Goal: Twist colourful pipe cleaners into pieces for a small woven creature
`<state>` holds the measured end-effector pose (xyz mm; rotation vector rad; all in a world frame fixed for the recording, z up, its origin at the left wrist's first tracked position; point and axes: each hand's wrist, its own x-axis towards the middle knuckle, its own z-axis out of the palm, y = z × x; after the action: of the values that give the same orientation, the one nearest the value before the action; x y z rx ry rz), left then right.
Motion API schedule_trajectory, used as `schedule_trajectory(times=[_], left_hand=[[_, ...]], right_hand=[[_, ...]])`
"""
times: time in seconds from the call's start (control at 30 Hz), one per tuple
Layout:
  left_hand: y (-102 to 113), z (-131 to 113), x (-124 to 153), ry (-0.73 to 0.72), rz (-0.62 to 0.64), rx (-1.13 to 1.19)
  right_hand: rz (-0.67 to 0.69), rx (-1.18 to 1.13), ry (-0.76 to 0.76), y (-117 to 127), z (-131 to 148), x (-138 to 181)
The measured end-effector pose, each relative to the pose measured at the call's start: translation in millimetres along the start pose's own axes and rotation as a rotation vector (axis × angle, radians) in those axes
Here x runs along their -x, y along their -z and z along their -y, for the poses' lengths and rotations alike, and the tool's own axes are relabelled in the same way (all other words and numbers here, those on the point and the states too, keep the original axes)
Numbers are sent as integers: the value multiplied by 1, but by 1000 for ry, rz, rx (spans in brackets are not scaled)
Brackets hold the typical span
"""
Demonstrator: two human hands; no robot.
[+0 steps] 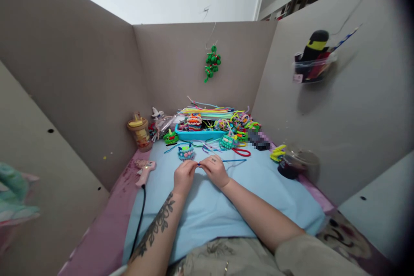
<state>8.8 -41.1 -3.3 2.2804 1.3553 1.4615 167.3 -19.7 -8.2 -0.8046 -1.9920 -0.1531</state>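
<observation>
My left hand point(184, 176) and my right hand point(214, 170) meet over the light blue cloth point(207, 211), fingertips pinched close together. Both grip a blue pipe cleaner point(234, 160); a dark blue bit of it shows between the fingertips, and a straight length sticks out past my right hand. Just beyond my left hand sits a small blue pipe-cleaner figure point(186, 152). A teal figure point(228, 141) and a red pipe-cleaner loop point(242, 152) lie a little past my right hand.
A blue tray point(203, 135) at the back holds pipe cleaners and coloured figures. To the left are a pink glue gun point(145, 173) with a black cord and a lidded cup point(140, 133). A dark jar point(289, 167) stands right. Grey panels point(181, 64) enclose the table.
</observation>
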Motion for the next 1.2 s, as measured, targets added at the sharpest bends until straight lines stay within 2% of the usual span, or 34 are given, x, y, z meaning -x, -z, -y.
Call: schedule_trajectory(times=[0.1, 0.23, 0.43, 0.67, 0.87, 1.07, 1.2], left_hand=[[0, 0, 1, 14, -11, -28], [2, 0, 0, 103, -54, -2], [3, -2, -2, 155, -5, 33], [2, -3, -2, 180, 31, 173], [0, 1, 0, 136, 81, 113], [2, -2, -2, 209, 22, 194], [0, 0, -2, 202, 38, 240]], right_hand=[[12, 14, 12, 0, 0, 0], [11, 56, 11, 2, 1, -2], [28, 90, 4, 5, 3, -3], [50, 148, 23, 4, 3, -2], [95, 211, 115, 5, 5, -1], [49, 226, 43, 7, 3, -2], [51, 238, 62, 7, 3, -2]])
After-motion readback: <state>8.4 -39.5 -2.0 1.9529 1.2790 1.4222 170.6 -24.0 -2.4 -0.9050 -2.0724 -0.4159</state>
